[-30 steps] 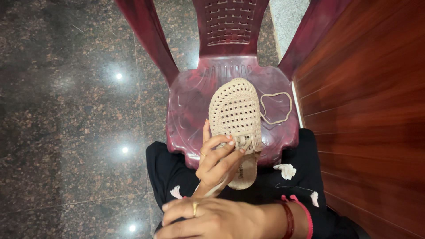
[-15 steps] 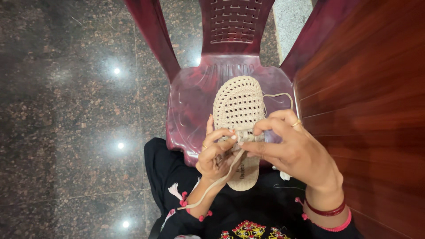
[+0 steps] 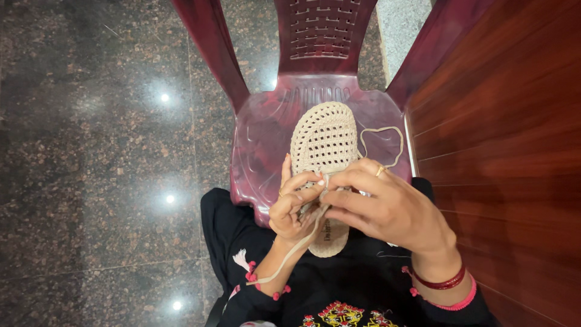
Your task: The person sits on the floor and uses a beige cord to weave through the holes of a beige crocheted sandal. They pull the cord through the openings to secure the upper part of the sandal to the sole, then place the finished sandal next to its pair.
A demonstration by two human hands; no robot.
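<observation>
Both hands now meet at the middle of the frame: a second ago my right hand (image 3: 387, 209) lay low across my lap, and it has since come up to the work. Its fingers are pinched shut on the beige cord (image 3: 302, 239) where it joins the crocheted shoe upper (image 3: 324, 142), which lies on its sole over the seat of the maroon plastic chair (image 3: 266, 139) and my knees. My left hand (image 3: 296, 209) is curled closed around the same spot from the other side. So the stitching is in hand again, I judge. Counted: one crocheted upper, one cord, one chair, two hands.
</observation>
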